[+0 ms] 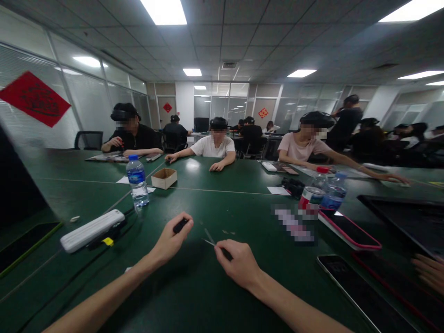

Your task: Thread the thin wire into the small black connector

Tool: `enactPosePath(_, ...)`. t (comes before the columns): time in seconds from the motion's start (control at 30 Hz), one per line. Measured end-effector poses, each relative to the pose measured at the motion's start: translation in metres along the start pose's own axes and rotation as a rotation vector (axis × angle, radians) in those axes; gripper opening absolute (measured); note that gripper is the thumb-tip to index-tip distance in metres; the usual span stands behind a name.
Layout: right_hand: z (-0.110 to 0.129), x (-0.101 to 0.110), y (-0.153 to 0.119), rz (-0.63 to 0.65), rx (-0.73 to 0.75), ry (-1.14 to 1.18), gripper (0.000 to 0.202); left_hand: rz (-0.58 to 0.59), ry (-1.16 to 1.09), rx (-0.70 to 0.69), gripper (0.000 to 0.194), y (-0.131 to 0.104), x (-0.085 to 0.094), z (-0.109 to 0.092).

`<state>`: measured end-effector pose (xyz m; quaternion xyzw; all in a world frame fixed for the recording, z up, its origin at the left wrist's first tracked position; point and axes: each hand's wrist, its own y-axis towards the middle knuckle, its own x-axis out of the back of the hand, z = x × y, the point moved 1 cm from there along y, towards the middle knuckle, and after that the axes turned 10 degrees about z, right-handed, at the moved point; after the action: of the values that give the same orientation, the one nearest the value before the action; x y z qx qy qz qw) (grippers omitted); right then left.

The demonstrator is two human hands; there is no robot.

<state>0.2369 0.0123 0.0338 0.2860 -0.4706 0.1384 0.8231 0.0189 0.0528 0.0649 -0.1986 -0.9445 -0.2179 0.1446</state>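
My left hand [174,237] is closed around a small black oblong object [181,225], held between thumb and fingers just above the green table [194,286]. Its exact kind is too small to tell. To the right of it, my right hand [240,263] pinches a thin pair of metal tweezers [210,238]. The two slim prongs stand slightly apart and point up and left, towards my left hand. A gap separates the tweezers from the black object. Some tiny scraps [227,232] lie on the table just beyond the tweezers.
At left are a white power strip [93,230], black cables, a water bottle [138,181] and an open cardboard box [164,178]. At right stand bottles [333,190], with phones [350,230] and a dark tray [402,222]. Several people sit around; someone's hand [428,269] shows at the right edge.
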Motion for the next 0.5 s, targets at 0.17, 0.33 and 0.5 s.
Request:
enactPosePath(0.17,-0.004,-0.002,0.0,-0.014,-0.026,-0.001,0.024,0.078,0.056,0.113,0.029,-0.007,-0.02,0.041)
enactPosePath(0.33,-0.003,-0.002,-0.001,0.027,-0.003,0.001,0.025,0.153,0.061,0.112,0.022,-0.008,-0.023,0.043)
enactPosePath(0.5,-0.004,-0.003,-0.001,0.003,-0.008,0.006,0.027,-0.035,-0.293,0.03,0.021,-0.015,-0.025,0.003)
